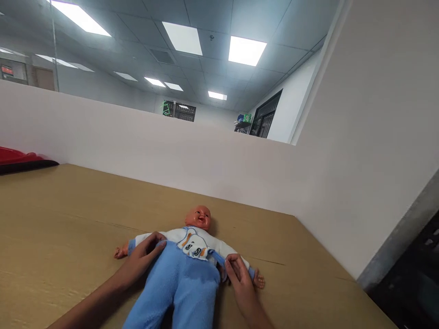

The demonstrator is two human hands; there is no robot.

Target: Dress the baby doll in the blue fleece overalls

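A baby doll [200, 218] lies on its back on the table, head toward the wall and arms spread. It wears a white top [219, 246] with blue cuffs and a cartoon animal face [195, 246] on the front, plus light blue trousers [181, 283]. At the doll's waist, on the left of the view, my left hand [146, 253] is closed with thumb and fingers on the trousers' upper edge. On the other side my right hand [239, 276] pinches the top's blue hem [216, 257], pulled out sideways. Its other fingertips are partly hidden.
The brown table [68, 228] has a seam running across it. A white low wall [171, 153] borders its far side, joining a taller wall [360, 137] on the right. A red object with a black edge [24, 160] sits at the far left.
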